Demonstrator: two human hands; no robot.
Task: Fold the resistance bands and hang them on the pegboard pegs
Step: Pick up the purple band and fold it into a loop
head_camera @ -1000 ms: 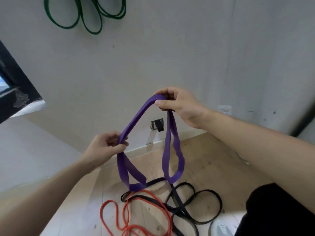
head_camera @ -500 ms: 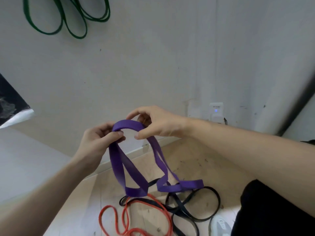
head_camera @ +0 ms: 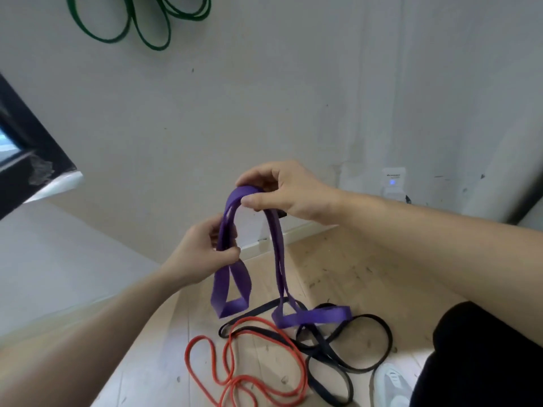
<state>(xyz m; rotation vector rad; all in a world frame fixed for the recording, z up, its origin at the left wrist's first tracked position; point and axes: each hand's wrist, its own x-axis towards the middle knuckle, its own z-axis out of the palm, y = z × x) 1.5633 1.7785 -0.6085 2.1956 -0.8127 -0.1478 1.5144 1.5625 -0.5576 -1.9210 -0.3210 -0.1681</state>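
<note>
A wide purple resistance band (head_camera: 230, 292) hangs doubled between my hands in front of the wall. My right hand (head_camera: 286, 192) pinches its top bend between thumb and fingers. Lower and to the left, my left hand (head_camera: 202, 254) grips the two left strands together. One purple loop dangles below my left hand; the other reaches the floor at the right. On the floor lie a thin red band (head_camera: 235, 374) and a black band (head_camera: 352, 348), overlapping. A green band (head_camera: 141, 22) hangs folded high on the wall; its peg is out of frame.
The wooden floor (head_camera: 338, 274) meets a white wall with a plug-in device (head_camera: 393, 183) showing a blue light. A dark window frame (head_camera: 26, 160) is at the left. My shoe (head_camera: 390, 386) and dark trouser leg (head_camera: 484, 356) are at the bottom right.
My hands came together and the band was doubled over. My right hand now holds the folded top higher, and my left hand has gathered the left strands.
</note>
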